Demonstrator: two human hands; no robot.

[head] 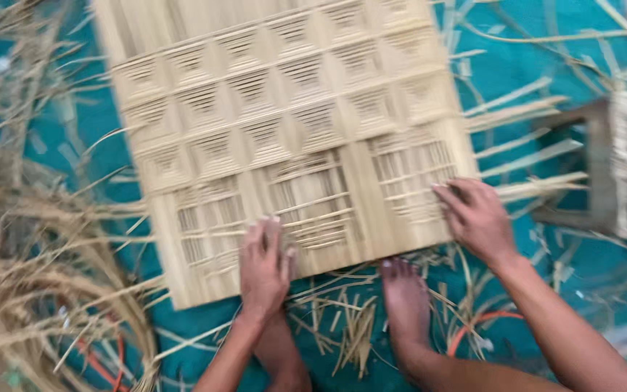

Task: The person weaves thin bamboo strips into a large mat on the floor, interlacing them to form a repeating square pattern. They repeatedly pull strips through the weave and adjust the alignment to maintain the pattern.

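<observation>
Woven mat [292, 138] on a teal floor sheet [517, 65].
Both hands, left [264, 270] and right [477, 216], press flat and open on it; straw [30, 290] left, stool [611, 167] right.

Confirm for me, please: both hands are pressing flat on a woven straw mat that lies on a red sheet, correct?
Not quite: in the head view the sheet is teal, not red. The left hand and right hand do rest on the woven straw mat.

Just one head-worn cam here, looking steeply down and slightly forward from close up. It's taking in the woven mat [292, 138] across the top, teal ground sheet [531, 43] around it, forearms entering from the bottom.
</observation>
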